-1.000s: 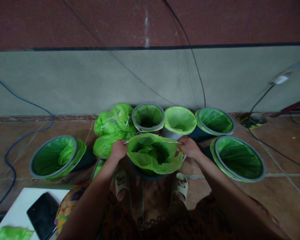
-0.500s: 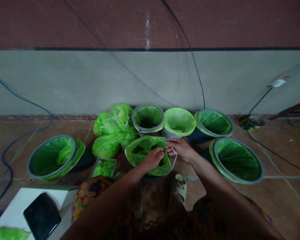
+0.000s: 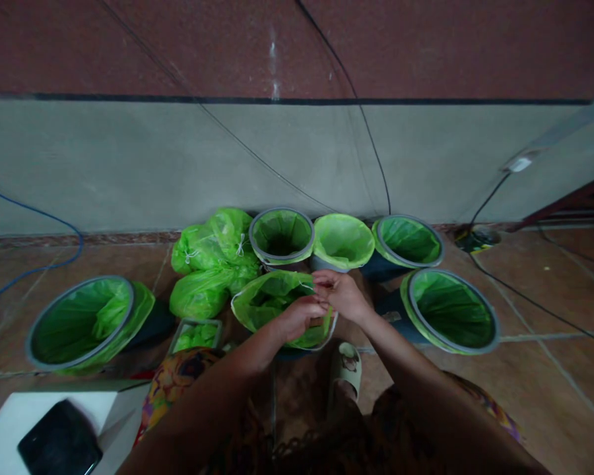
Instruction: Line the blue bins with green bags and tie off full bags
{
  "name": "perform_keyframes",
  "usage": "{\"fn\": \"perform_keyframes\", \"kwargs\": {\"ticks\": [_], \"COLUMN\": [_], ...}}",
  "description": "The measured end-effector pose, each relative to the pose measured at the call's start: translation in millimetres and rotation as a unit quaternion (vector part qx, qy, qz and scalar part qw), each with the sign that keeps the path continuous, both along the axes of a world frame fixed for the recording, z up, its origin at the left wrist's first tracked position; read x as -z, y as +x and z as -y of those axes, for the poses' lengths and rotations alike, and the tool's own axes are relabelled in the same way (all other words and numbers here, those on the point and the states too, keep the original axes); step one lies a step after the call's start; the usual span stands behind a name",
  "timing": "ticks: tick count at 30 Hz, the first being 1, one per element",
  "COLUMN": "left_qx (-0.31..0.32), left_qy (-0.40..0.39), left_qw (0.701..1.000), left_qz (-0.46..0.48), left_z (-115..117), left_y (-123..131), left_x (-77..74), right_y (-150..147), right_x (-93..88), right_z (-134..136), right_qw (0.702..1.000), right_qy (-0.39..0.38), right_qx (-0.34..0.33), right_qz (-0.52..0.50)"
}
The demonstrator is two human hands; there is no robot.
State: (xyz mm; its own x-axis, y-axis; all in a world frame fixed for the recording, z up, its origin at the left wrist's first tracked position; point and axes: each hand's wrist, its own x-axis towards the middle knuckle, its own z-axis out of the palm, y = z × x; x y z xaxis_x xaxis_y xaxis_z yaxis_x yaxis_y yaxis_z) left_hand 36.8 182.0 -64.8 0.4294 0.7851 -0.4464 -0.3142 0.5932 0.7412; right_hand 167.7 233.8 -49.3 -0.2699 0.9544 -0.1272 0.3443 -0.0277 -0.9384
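Right in front of me a green drawstring garbage bag (image 3: 257,300) hangs open, its white cord running along the rim. It appears to line a bin that is mostly hidden below it. At the bag's right side my left hand (image 3: 299,318) and my right hand (image 3: 341,293) meet, fingers closed on the rim. Their fingertips nearly touch, and a strip of green plastic hangs below them. Whether the cord itself is between the fingers is hidden. Just behind stand a grey-rimmed lined bin (image 3: 282,256) and a white bin with a green liner (image 3: 344,244).
Tied green bags (image 3: 202,290) lie at the left, near a small tray (image 3: 218,330) of green plastic. Lined bins lean at the far left (image 3: 39,323) and right (image 3: 490,316). A black phone (image 3: 59,439) rests on a white box (image 3: 10,412). Cables cross the wall and floor.
My two hands have come closer together at the bag's right rim. The loop of white cord that stuck out by my right hand is now lower. The whole view has shifted slightly.
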Motion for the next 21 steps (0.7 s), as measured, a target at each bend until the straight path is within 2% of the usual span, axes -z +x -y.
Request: {"fn": "perform_keyframes", "kwargs": {"ticks": [2,4,8,11,14,16,19,21], "left_qx": [-0.020,-0.040,-0.049,-0.059,-0.077,-0.085,-0.071,-0.054], "left_qy": [-0.018,-0.032,-0.038,-0.038,-0.034,-0.031,-0.026,-0.023], "left_qw": [1.000,0.999,0.998,0.997,0.996,0.996,0.997,0.998], "left_qz": [-0.006,-0.003,0.004,-0.005,-0.020,-0.023,-0.014,-0.011], "left_z": [0.5,-0.2,-3.7,-3.9,-2.1,-1.6,-2.2,-3.1], "left_y": [1.4,-0.2,-7.9,-10.5,-9.4,-8.2,-6.5,-5.2], "left_x": [1.0,2.7,5.0,6.6,9.3,10.6,9.3,7.3], "right_y": [3.5,8.5,19.3,25.6,29.8,31.6,32.6,32.5], "right_x": [-2.0,-4.7,-7.9,-10.1,-12.3,-12.6,-13.1,-15.5], "right_z": [-1.7,-3.4,-6.9,-4.9,3.4,9.3,12.4,10.3], "right_qw": [0.995,0.986,0.971,0.954,0.949,0.951,0.954,0.958], "right_qy": [0.058,0.083,0.065,0.023,-0.037,-0.048,-0.047,-0.087], "right_qx": [0.025,0.044,0.066,0.012,-0.107,-0.145,-0.134,-0.104], "right_qz": [0.083,0.137,0.220,0.299,0.293,0.267,0.264,0.253]}}
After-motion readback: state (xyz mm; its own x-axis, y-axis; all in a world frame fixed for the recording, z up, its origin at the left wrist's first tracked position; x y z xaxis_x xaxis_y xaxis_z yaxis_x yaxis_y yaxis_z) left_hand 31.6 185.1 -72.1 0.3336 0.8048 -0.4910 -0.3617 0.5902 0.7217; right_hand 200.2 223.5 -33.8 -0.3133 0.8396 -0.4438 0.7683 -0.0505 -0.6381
